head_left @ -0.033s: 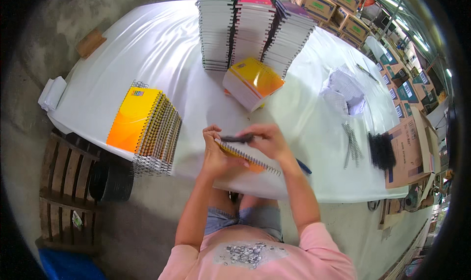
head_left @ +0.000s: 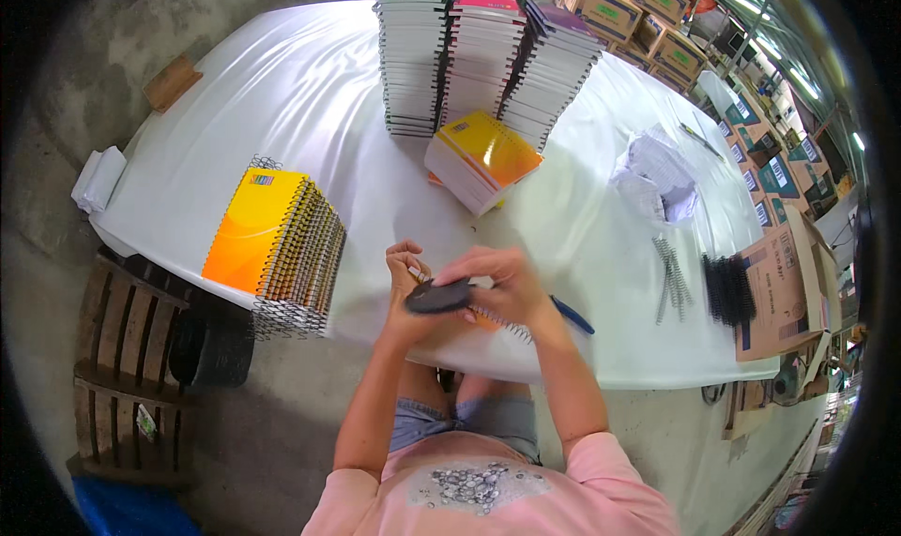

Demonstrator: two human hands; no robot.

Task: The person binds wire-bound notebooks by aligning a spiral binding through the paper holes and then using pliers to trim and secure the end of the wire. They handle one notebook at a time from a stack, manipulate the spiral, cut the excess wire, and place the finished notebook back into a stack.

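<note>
Near the table's front edge, my left hand [head_left: 404, 301] is closed on an orange spiral notebook [head_left: 486, 321], its wire coil partly hidden and sticking out at the lower right end. My right hand [head_left: 505, 281] grips a dark, flat, rounded object [head_left: 437, 298], somewhat blurred, over the coil side of that notebook. I cannot make out what kind of tool it is. To the left stands a stack of yellow-orange spiral notebooks [head_left: 255, 231] with coils fitted. Ahead lies a pile of yellow-orange books [head_left: 488, 151]. A blue-handled tool [head_left: 572, 315] rests beside my right forearm.
Tall stacks of bound books [head_left: 413, 67] rise at the table's far side. Loose wire coils [head_left: 671, 281], crumpled white wrapping [head_left: 655, 177] and a carton [head_left: 777, 297] with black coils [head_left: 728, 288] lie to the right. A wooden pallet [head_left: 122, 348] and black bin [head_left: 208, 348] stand left below.
My right hand has shifted left and slightly down with the dark object, which now shows its broad face and covers part of the coil. My left hand stays on the notebook.
</note>
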